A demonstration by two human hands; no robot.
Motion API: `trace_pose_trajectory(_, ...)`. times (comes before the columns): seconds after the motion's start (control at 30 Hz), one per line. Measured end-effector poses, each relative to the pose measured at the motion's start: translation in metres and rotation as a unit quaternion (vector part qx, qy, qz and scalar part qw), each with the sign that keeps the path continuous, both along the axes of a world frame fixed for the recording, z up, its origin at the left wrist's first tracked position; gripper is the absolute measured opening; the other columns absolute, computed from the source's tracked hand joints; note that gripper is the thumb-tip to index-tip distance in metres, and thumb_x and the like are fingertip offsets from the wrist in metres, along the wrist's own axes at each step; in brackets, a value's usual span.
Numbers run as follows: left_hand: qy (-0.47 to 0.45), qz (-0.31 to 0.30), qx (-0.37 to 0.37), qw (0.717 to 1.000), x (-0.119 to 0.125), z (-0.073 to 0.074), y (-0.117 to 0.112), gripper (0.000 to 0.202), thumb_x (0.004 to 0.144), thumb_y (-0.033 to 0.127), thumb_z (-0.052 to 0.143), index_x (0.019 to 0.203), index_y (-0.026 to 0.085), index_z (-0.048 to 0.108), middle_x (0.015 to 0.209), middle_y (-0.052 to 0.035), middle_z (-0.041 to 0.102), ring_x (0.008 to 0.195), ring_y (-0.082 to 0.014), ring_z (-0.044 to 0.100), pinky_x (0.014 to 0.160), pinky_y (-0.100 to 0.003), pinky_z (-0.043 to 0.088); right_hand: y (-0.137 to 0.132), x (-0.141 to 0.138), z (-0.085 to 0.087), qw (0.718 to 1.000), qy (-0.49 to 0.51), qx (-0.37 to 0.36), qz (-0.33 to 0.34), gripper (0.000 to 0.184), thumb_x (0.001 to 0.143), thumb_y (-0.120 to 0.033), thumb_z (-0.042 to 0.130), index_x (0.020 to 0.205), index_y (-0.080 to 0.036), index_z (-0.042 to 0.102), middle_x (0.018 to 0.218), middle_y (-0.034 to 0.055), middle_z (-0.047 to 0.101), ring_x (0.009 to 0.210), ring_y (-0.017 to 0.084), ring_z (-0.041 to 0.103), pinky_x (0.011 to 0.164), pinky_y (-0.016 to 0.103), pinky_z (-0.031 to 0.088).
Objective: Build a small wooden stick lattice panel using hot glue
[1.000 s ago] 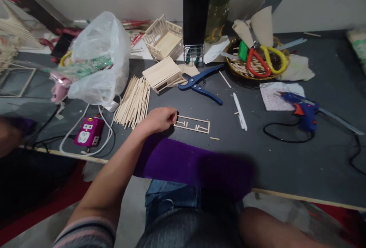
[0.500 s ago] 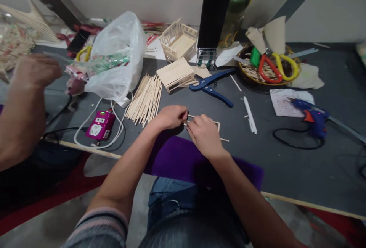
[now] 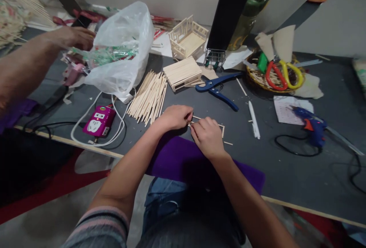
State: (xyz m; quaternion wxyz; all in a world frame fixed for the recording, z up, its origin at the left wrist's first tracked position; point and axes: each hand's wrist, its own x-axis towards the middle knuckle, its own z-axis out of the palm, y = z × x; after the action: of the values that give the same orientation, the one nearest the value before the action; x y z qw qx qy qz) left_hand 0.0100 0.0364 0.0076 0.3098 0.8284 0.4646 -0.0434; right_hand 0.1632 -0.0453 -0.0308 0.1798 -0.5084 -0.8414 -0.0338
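Observation:
A small flat frame of thin wooden sticks (image 3: 221, 128) lies on the dark grey table (image 3: 300, 171), just beyond a purple cloth (image 3: 183, 160) at the near edge. My left hand (image 3: 175, 116) is closed and pinches the frame's left end. My right hand (image 3: 208, 137) lies over the frame's middle, fingers curled in a pinch on it, and hides most of it. A short loose stick (image 3: 228, 143) rests beside the frame's right end.
A bundle of sticks (image 3: 148, 97), a stick box (image 3: 183, 73), a small stick chair (image 3: 187, 38), blue cutters (image 3: 217, 87), a white pen (image 3: 254, 113), a blue glue gun (image 3: 311, 124), a scissors basket (image 3: 274, 73), a plastic bag (image 3: 121, 49) and a pink power socket (image 3: 97, 120). Another person's hand (image 3: 76, 36) reaches in at far left.
My right hand came in from the lower right and settled on the stick frame next to my left hand. The other person's arm at left moved up toward the plastic bag.

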Motion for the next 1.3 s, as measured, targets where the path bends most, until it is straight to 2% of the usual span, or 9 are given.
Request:
trace_pose_trajectory(0.2, -0.101, 0.036, -0.027, 0.994, -0.010, -0.010, 0.002, 0.009, 0.073, 0.010, 0.058, 0.072, 0.019, 0.059, 0.064, 0.0021, 0.055, 0.061, -0.0134, 0.047, 0.058, -0.025, 0.030, -0.001, 0.002, 0.003, 1.000, 0.018, 0.006, -0.001, 0.025, 0.097, -0.022, 0.050, 0.078, -0.017, 0.066, 0.075, 0.0069, 0.061, 0.076, 0.022, 0.046, 0.068, 0.035, 0.030)
trace_pose_trajectory(0.33, -0.319, 0.134, -0.129, 0.930, -0.022, -0.022, 0.001, 0.007, 0.077, 0.015, 0.061, 0.084, 0.016, 0.061, 0.062, 0.0062, 0.044, 0.056, -0.0097, 0.043, 0.057, -0.022, 0.037, -0.001, 0.006, 0.010, 0.994, 0.107, -0.012, -0.016, 0.020, 0.097, -0.022, 0.051, 0.085, -0.017, 0.067, 0.080, 0.0058, 0.064, 0.079, 0.021, 0.049, 0.072, 0.034, 0.035)
trace_pose_trajectory(0.47, -0.419, 0.096, -0.057, 0.901, -0.018, -0.018, -0.003, 0.023, 0.079, 0.016, 0.065, 0.101, 0.017, 0.070, 0.088, -0.0021, 0.058, 0.078, -0.0125, 0.056, 0.074, -0.026, 0.046, -0.001, 0.012, 0.022, 0.982, 0.184, -0.024, -0.028, 0.019, 0.098, -0.021, 0.049, 0.086, -0.019, 0.065, 0.082, 0.0058, 0.065, 0.080, 0.020, 0.050, 0.074, 0.033, 0.039)
trace_pose_trajectory(0.63, -0.480, 0.056, -0.023, 0.875, -0.001, 0.004, -0.007, 0.018, 0.083, 0.021, 0.065, 0.099, 0.020, 0.074, 0.115, -0.0091, 0.063, 0.108, -0.0195, 0.059, 0.092, -0.032, 0.047, 0.002, 0.025, 0.053, 0.957, 0.277, -0.071, -0.049, 0.018, 0.097, -0.023, 0.049, 0.083, -0.021, 0.061, 0.080, 0.0038, 0.062, 0.082, 0.019, 0.051, 0.076, 0.033, 0.039)
trace_pose_trajectory(0.73, -0.499, 0.082, -0.061, 0.861, 0.009, 0.015, -0.010, 0.018, 0.085, 0.028, 0.065, 0.096, 0.018, 0.074, 0.103, -0.0089, 0.068, 0.094, -0.0185, 0.063, 0.080, -0.028, 0.050, 0.008, 0.036, 0.071, 0.913, 0.372, -0.153, -0.065, 0.017, 0.094, -0.030, 0.052, 0.082, -0.022, 0.062, 0.079, 0.0019, 0.060, 0.078, 0.018, 0.052, 0.072, 0.031, 0.040)
trace_pose_trajectory(0.9, -0.503, 0.149, -0.139, 0.840, 0.023, 0.022, -0.017, 0.031, 0.081, 0.042, 0.068, 0.097, 0.015, 0.073, 0.074, -0.0024, 0.064, 0.055, -0.0094, 0.051, 0.051, -0.021, 0.042, 0.022, 0.049, 0.082, 0.760, 0.546, -0.340, -0.090, 0.023, 0.080, -0.043, 0.068, 0.079, -0.020, 0.065, 0.069, -0.0022, 0.056, 0.062, 0.013, 0.045, 0.059, 0.026, 0.034)
trace_pose_trajectory(1.03, -0.518, 0.169, -0.186, 0.818, 0.029, 0.024, -0.021, 0.037, 0.079, 0.046, 0.069, 0.099, 0.014, 0.072, 0.066, 0.0005, 0.061, 0.051, -0.0079, 0.044, 0.047, -0.020, 0.037, 0.028, 0.051, 0.078, 0.669, 0.620, -0.394, -0.108, 0.030, 0.068, -0.046, 0.078, 0.074, -0.018, 0.067, 0.064, -0.0031, 0.053, 0.057, 0.009, 0.039, 0.056, 0.024, 0.030)
trace_pose_trajectory(1.13, -0.516, 0.170, -0.185, 0.819, 0.031, 0.023, -0.023, 0.036, 0.079, 0.044, 0.070, 0.097, 0.013, 0.071, 0.068, 0.0002, 0.062, 0.052, -0.0075, 0.044, 0.048, -0.020, 0.035, 0.027, 0.051, 0.075, 0.642, 0.641, -0.403, -0.118, 0.033, 0.064, -0.046, 0.081, 0.073, -0.017, 0.068, 0.062, -0.0039, 0.052, 0.056, 0.008, 0.038, 0.056, 0.023, 0.029)
trace_pose_trajectory(1.3, -0.532, 0.168, -0.155, 0.815, 0.034, 0.024, -0.024, 0.028, 0.078, 0.039, 0.072, 0.088, 0.012, 0.071, 0.080, -0.0042, 0.069, 0.070, -0.0124, 0.057, 0.067, -0.023, 0.043, 0.023, 0.052, 0.074, 0.651, 0.637, -0.397, -0.110, 0.032, 0.065, -0.047, 0.080, 0.072, -0.018, 0.068, 0.060, -0.0040, 0.052, 0.055, 0.009, 0.038, 0.055, 0.023, 0.029)
